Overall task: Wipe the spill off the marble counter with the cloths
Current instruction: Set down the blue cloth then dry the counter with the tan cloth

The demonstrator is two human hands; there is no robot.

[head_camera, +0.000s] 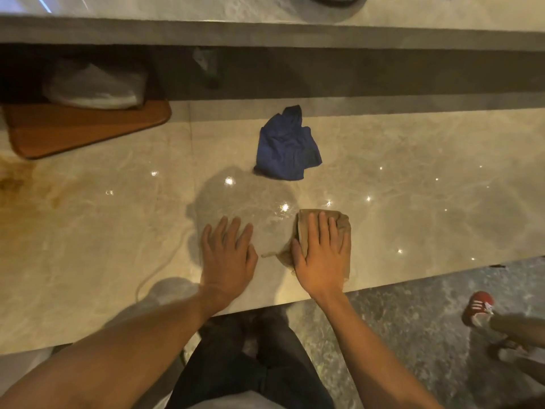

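Right hand flat on tan cloth; left hand flat on marble counter; blue cloth at 12 o'clock.

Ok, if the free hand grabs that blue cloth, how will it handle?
The blue cloth lies crumpled in soft folds, so it will probably sag and drape when lifted. It looks thin, so likely light. On the glossy marble counter it should slide easily if pushed, bunching rather than rolling.

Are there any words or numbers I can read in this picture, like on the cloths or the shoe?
None can be read.
Blue cloth: no writing.
Brown cloth under the right hand: no writing.
Red shoe: white stripes only, no words.
White bag: too blurred to tell.
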